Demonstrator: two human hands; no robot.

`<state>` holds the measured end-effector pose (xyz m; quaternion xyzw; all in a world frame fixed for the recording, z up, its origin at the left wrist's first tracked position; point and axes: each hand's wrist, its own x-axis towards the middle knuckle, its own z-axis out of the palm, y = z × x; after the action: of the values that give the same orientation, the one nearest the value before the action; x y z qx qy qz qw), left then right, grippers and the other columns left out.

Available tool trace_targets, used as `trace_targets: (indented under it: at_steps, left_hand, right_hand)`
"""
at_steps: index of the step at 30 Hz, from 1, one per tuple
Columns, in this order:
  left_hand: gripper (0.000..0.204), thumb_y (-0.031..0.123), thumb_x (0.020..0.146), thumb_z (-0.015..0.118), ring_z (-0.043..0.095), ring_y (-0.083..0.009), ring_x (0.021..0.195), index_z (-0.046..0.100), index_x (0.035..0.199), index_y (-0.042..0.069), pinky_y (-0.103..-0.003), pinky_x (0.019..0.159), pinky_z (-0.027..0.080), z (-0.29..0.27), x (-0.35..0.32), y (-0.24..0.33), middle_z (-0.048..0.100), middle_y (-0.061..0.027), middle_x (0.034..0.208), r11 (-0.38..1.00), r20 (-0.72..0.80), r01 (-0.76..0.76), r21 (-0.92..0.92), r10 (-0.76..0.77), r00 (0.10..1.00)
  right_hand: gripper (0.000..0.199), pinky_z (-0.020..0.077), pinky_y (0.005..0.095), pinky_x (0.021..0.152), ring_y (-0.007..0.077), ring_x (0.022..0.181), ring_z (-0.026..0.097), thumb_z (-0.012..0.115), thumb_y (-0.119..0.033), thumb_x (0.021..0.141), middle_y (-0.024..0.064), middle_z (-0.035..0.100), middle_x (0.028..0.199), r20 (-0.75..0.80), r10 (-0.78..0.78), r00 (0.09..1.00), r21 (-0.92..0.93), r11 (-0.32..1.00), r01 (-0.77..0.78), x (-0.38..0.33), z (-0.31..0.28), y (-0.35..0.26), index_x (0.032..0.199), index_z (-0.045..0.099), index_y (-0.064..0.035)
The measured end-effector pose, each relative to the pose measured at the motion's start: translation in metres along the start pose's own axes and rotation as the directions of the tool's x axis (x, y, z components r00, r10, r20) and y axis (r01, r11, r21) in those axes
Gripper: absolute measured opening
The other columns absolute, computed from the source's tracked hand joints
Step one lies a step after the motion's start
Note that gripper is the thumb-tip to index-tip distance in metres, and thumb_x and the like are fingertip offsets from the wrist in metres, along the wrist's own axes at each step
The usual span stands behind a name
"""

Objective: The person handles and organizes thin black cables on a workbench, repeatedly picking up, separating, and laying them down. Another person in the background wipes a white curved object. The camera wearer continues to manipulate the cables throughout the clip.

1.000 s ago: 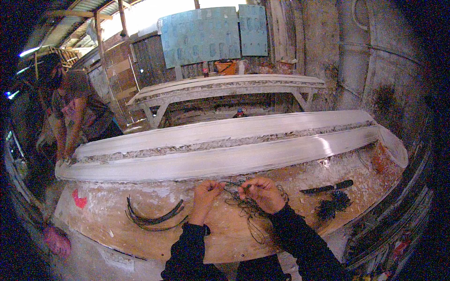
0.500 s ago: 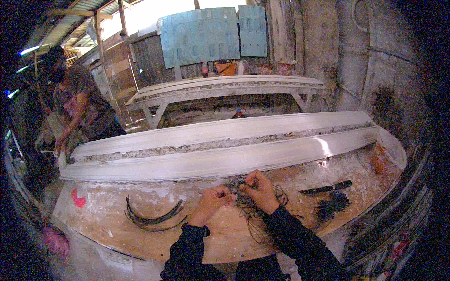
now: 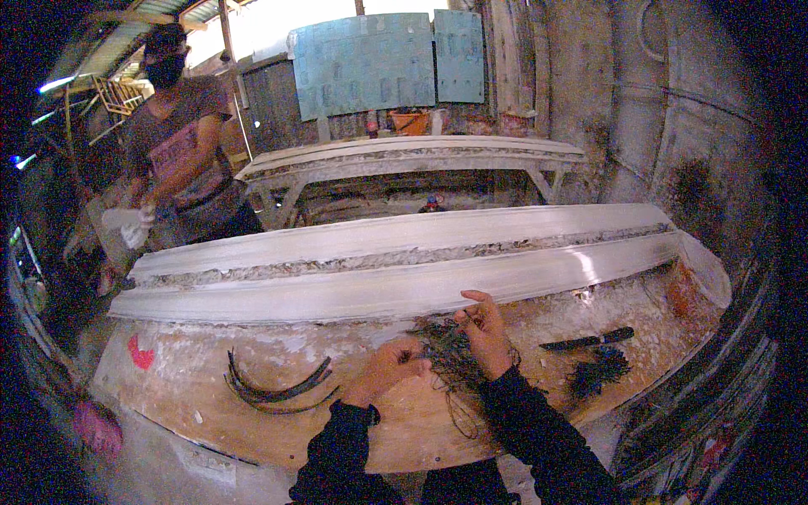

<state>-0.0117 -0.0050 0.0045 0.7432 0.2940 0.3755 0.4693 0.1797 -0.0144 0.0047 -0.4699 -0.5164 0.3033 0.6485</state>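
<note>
The long white moulding (image 3: 404, 282) lies across the worktable (image 3: 278, 429) in front of me, and I place everything else by it. Behind the moulding stands a second pale bench (image 3: 404, 156), and off its left end another person (image 3: 172, 143) stands with a whitish cloth or bag in hand. On the near side of the moulding, towards its left half, a few dark curved strips (image 3: 273, 389) lie on the plaster-stained board. Near its right end a dark straight tool (image 3: 589, 339) lies on the board, with a small dark tuft of fibre (image 3: 598, 370) just in front of it. Right below the moulding's middle sits the tangle of dark fibre strands (image 3: 454, 362) I am working, spread between my hands and trailing toward me. My left hand (image 3: 389, 370) is curled nearly closed, thumb and fingers pinching strands at the tangle's left edge. My right hand (image 3: 484, 332) is half open, close to the moulding's front edge, fingertips pinched on strands at the top of the tangle, though the grip itself is hard to make out.
</note>
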Motion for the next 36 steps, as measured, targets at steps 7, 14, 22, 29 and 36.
trace_targets:
  at_steps: [7, 14, 22, 29, 36]
  left_hand:
    - [0.016, 0.01, 0.074, 0.064, 0.047, -0.006, 0.053, 0.05, 0.065, 0.007, -0.02, 0.044, 0.04, -0.019, 0.011, -0.012, 0.048, 0.0018, 0.059, 0.986, -0.532, 0.051, -0.159, -0.129, 0.837]
    - [0.013, 0.01, 0.074, 0.063, 0.047, -0.007, 0.05, 0.053, 0.068, 0.006, -0.022, 0.044, 0.042, -0.024, 0.009, -0.007, 0.053, 0.0005, 0.062, 0.987, -0.69, 0.029, -0.161, -0.133, 0.711]
    - [0.008, 0.008, 0.071, 0.065, 0.052, -0.0095, 0.054, 0.058, 0.072, 0.003, -0.023, 0.045, 0.044, -0.025, 0.014, -0.024, 0.056, -0.0013, 0.062, 0.989, -0.504, 0.148, 0.03, -0.113, 0.857]
    - [0.007, 0.003, 0.068, 0.063, 0.054, -0.0113, 0.057, 0.06, 0.074, 0.001, -0.024, 0.051, 0.044, -0.013, 0.011, -0.037, 0.059, -0.004, 0.064, 0.993, -0.458, 0.097, 0.065, -0.057, 0.887]
    - [0.021, 0.021, 0.072, 0.066, 0.051, -0.0112, 0.057, 0.059, 0.076, 0.001, -0.026, 0.054, 0.043, -0.009, 0.01, -0.015, 0.057, -0.0048, 0.067, 0.939, -0.315, 0.26, 0.227, -0.182, 0.932]
  right_hand:
    - [0.004, 0.0415, 0.0299, 0.077, 0.0194, 0.089, 0.051, 0.065, -0.008, 0.071, 0.0088, 0.053, 0.092, 0.102, -0.301, 0.948, -0.231, 0.92, 0.317, -0.003, 0.004, -0.009, 0.073, 0.062, -0.008]
    - [0.013, 0.0361, 0.0329, 0.087, 0.0198, 0.098, 0.048, 0.062, -0.018, 0.076, 0.0084, 0.049, 0.108, 0.648, 0.083, 0.757, 0.13, 0.967, -0.217, -0.018, 0.007, -0.025, 0.076, 0.061, -0.0054]
    - [0.008, 0.0355, 0.0329, 0.088, 0.0206, 0.101, 0.047, 0.065, -0.01, 0.073, 0.0094, 0.047, 0.114, 0.857, -0.094, 0.507, 0.207, 0.963, -0.171, -0.015, 0.004, -0.025, 0.078, 0.062, -0.0039]
    - [0.012, 0.0424, 0.0273, 0.072, 0.0137, 0.079, 0.054, 0.069, -0.005, 0.066, 0.0046, 0.057, 0.079, 0.813, 0.136, 0.566, 0.032, 0.961, -0.276, -0.016, 0.001, -0.018, 0.07, 0.058, -0.0039]
    - [0.016, 0.0438, 0.0241, 0.065, 0.0121, 0.068, 0.055, 0.066, -0.002, 0.068, 0.002, 0.056, 0.07, 0.573, 0.133, 0.809, 0.087, 0.971, -0.222, -0.012, 0.002, -0.007, 0.067, 0.05, -0.0061]
